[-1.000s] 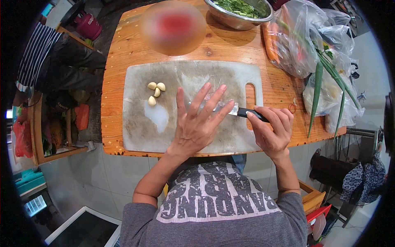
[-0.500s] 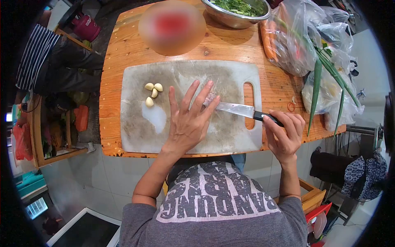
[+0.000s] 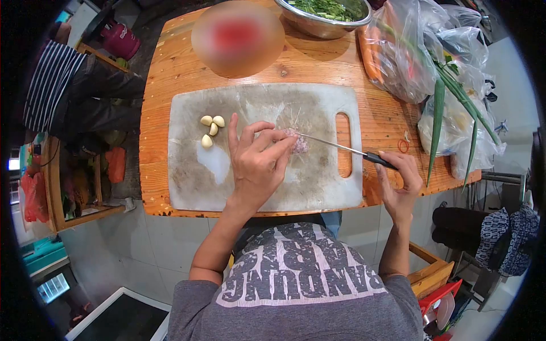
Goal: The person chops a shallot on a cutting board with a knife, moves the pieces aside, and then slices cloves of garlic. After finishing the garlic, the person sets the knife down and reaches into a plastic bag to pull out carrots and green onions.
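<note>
My right hand [image 3: 401, 179] grips the black handle of a kitchen knife [image 3: 335, 145]. Its blade points left over the cutting board [image 3: 264, 190], narrow side facing up. My left hand [image 3: 259, 153] has its fingers bent and spread, with the fingertips at the blade's tip; the thumb is partly hidden. Beneath the tip lies a small heap of finely chopped pinkish pieces [image 3: 300, 146], which look like shallot or onion. Several peeled garlic cloves [image 3: 207, 140] sit on the board's left part, beside a whitish patch.
A metal bowl of chopped greens [image 3: 324, 25] stands at the back of the wooden table [image 3: 165, 62], near a blurred red thing [image 3: 236, 37]. Plastic bags with carrots [image 3: 371, 57] and spring onions [image 3: 437, 113] lie at right. A person in striped clothing [image 3: 54, 74] is at far left.
The knife has turned from lying flat to narrow side up, and its handle has shifted slightly right. My left fingers have bent from stretched out, uncovering more of the chopped heap.
</note>
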Demonstrator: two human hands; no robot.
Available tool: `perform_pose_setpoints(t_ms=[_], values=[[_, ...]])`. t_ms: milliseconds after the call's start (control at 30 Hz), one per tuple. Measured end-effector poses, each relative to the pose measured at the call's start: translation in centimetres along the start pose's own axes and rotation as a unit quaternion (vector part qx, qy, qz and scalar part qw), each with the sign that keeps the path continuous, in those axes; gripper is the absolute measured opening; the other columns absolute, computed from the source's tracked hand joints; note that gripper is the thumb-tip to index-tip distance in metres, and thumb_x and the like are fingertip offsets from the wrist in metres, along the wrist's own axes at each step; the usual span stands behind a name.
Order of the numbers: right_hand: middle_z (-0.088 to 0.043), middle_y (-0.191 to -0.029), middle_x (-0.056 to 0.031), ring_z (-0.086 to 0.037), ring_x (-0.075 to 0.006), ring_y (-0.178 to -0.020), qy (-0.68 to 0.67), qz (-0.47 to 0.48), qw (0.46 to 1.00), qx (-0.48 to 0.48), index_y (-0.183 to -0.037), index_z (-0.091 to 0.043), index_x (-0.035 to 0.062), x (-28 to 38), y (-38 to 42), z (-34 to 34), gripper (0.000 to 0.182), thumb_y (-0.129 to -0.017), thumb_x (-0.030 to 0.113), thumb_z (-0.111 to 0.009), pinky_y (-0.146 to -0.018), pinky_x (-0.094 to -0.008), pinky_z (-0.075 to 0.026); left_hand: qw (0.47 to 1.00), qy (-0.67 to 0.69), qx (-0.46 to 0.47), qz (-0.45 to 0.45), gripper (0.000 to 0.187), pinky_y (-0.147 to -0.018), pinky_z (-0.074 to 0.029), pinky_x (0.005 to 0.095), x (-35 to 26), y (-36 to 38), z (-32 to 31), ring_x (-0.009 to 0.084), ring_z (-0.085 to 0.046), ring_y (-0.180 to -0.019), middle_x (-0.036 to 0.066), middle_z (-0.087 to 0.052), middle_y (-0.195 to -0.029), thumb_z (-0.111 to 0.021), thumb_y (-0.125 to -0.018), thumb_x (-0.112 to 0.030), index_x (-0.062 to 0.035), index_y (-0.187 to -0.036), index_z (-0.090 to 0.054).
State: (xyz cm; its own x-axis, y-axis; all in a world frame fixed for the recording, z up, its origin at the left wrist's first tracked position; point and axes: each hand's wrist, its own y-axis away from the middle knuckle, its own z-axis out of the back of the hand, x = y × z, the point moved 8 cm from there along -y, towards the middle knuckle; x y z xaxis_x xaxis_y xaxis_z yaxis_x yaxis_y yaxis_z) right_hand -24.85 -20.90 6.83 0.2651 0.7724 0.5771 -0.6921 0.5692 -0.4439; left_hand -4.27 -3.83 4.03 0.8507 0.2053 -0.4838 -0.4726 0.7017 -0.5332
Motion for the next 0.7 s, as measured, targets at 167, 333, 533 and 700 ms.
perform_pose_setpoints(t_ms=[167, 333, 533, 700], values=[[-0.071, -0.099, -0.012, -0.066, -0.024, -0.093, -0.045, -0.052, 0.998, 0.012, -0.102, -0.073, -0.0006, -1.6, -0.4, 0.2, 0.024, -0.079, -0.004, -0.077, -0.083, -0.0337, -0.052, 0.998, 0.033, -0.012, 0.06, 0.018, -0.119, -0.025, 0.0531, 0.8, -1.0, 0.6, 0.0226, -0.064, -0.104, -0.001, -0.071, -0.086, -0.086, -0.072, -0.011, -0.0168, -0.085, -0.076], [-0.069, -0.095, -0.01, -0.065, -0.0238, -0.091, -0.024, -0.028, 0.995, 0.091, -0.1, -0.074, 0.0019, -2.1, -1.3, -0.2, 0.024, -0.076, -0.002, -0.078, -0.079, -0.0339, -0.05, 0.998, 0.022, 0.004, 0.061, 0.016, -0.119, -0.025, 0.0538, 1.7, -0.9, 0.5, 0.0224, -0.062, -0.104, -0.001, -0.07, -0.088, -0.085, -0.072, -0.012, -0.0172, -0.086, -0.077], [-0.068, -0.095, -0.0096, -0.064, -0.0263, -0.088, -0.022, 0.034, 0.988, 0.152, -0.099, -0.075, 0.0037, -2.4, -3.2, -1.7, 0.026, -0.073, 0.0, -0.079, -0.077, -0.0362, -0.049, 0.996, 0.035, 0.052, 0.059, 0.02, -0.119, -0.024, 0.0563, 2.1, -1.5, 0.4, 0.0227, -0.06, -0.105, 0.0, -0.068, -0.094, -0.078, -0.078, -0.006, -0.0153, -0.096, -0.077], [-0.066, -0.096, -0.0099, -0.063, -0.0242, -0.09, -0.023, 0.065, 0.982, 0.178, -0.1, -0.075, 0.0021, -2.8, -5.3, -3.0, 0.028, -0.073, -0.002, -0.077, -0.08, -0.0349, -0.049, 0.991, 0.079, 0.066, 0.081, 0.034, -0.118, -0.025, 0.0581, 2.0, -1.9, 0.9, 0.0244, -0.061, -0.103, 0.003, -0.067, -0.096, -0.073, -0.08, -0.001, -0.0111, -0.112, -0.071]])
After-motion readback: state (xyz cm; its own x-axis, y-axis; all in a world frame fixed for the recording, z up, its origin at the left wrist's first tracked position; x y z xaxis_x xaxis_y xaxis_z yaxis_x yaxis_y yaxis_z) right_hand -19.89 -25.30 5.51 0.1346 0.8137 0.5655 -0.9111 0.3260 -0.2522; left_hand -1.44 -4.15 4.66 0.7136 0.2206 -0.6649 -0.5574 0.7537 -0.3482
